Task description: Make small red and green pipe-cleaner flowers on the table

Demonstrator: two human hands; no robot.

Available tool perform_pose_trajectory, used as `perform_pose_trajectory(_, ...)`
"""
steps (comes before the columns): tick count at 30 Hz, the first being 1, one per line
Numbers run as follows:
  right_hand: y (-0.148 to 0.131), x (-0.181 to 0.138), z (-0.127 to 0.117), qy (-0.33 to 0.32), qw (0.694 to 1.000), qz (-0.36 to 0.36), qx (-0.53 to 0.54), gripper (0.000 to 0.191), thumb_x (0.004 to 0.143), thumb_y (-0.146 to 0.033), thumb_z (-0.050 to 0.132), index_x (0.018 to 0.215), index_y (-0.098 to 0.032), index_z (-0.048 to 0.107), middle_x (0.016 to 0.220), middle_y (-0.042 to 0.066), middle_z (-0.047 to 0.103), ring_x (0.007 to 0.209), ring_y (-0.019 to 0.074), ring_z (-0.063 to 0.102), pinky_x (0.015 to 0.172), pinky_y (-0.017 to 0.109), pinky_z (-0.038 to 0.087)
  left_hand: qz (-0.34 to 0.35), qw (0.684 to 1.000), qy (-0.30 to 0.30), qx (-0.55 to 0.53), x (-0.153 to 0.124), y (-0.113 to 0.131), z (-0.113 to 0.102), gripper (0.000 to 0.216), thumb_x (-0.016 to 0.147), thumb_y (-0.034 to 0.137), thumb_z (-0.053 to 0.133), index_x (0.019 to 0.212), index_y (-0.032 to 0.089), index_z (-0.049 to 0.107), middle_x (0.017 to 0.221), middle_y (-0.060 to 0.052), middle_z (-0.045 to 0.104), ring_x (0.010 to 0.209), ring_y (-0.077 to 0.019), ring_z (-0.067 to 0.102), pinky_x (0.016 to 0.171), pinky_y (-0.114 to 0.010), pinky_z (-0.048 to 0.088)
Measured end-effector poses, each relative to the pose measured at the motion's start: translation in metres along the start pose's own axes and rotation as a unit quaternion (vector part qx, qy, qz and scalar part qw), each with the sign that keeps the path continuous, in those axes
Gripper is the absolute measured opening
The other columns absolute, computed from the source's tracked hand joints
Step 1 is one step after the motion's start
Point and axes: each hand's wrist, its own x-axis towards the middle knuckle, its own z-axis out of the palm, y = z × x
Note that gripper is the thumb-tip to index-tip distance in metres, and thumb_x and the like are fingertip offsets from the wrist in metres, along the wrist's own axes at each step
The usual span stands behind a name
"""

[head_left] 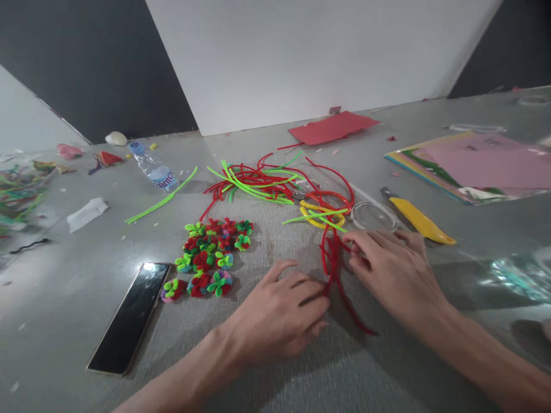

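My left hand (282, 312) and my right hand (390, 264) rest low over the grey table (64, 298), both pinching a small bundle of red pipe cleaners (333, 269) that lies between them. The left fingers are curled onto its lower part, the right fingertips press its upper part. A tail of the red bundle runs out toward me. To the left sits a cluster of several small red-and-green pipe-cleaner flowers (206, 258).
A heap of red and green pipe cleaners (262, 180) lies behind, with yellow scissors (321, 215), a tape roll (372, 215) and a yellow cutter (419, 221). A phone (131, 315) lies at left, a water bottle (152, 166) farther back. Coloured paper sheets (477, 166) and red paper (331, 126) lie at right and back.
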Motion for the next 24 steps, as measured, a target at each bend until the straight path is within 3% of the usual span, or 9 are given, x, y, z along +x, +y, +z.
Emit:
perform_pose_trajectory(9,-0.005,0.005,-0.009,0.052,0.998,0.022,0.029,0.015,0.101,-0.017,0.047,0.109,-0.023,0.057,0.095,0.008,0.072,0.085,0.0273,0.070,0.085,0.044,0.046,-0.025,1.000,0.002,0.010,0.002,-0.005,0.000,0.020,0.106,0.030,0.055,0.111,0.018,0.070,0.124,-0.004,0.073,0.116,-0.0217,0.066,0.116,-0.043,0.043)
perform_pose_trajectory(14,0.001,0.007,-0.006,0.059,0.996,0.042,0.052,0.014,0.102,-0.019,0.047,0.110,-0.023,0.058,0.101,0.009,0.070,0.086,0.0271,0.069,0.074,0.039,0.050,-0.022,1.000,-0.003,0.019,0.004,-0.005,-0.002,0.020,0.106,0.030,0.056,0.113,0.018,0.069,0.123,-0.005,0.073,0.115,-0.0214,0.066,0.115,-0.042,0.044)
perform_pose_trajectory(18,-0.007,0.004,-0.010,0.068,0.990,-0.029,0.118,0.012,0.103,-0.017,0.050,0.109,-0.024,0.058,0.098,0.006,0.071,0.087,0.0215,0.071,0.076,0.032,0.054,-0.028,0.999,0.025,0.028,0.002,-0.003,0.001,0.019,0.105,0.031,0.057,0.107,0.018,0.071,0.118,-0.005,0.075,0.111,-0.0215,0.068,0.109,-0.041,0.048)
perform_pose_trajectory(22,-0.016,-0.004,-0.016,0.016,0.977,-0.118,0.178,0.016,0.105,-0.016,0.048,0.110,-0.025,0.060,0.102,0.004,0.074,0.090,0.0191,0.072,0.076,0.030,0.056,-0.066,0.991,0.106,0.038,-0.001,-0.002,0.006,0.026,0.103,0.028,0.058,0.082,0.018,0.070,0.104,-0.004,0.078,0.098,-0.0214,0.071,0.095,-0.040,0.053)
perform_pose_trajectory(24,-0.019,-0.006,-0.018,-0.006,0.963,-0.166,0.213,0.018,0.105,-0.014,0.048,0.110,-0.025,0.061,0.102,0.004,0.074,0.090,0.0184,0.072,0.077,0.029,0.056,-0.094,0.985,0.142,0.035,-0.001,0.000,0.006,0.025,0.101,0.026,0.059,0.079,0.018,0.068,0.093,-0.004,0.076,0.089,-0.0206,0.071,0.085,-0.039,0.054)
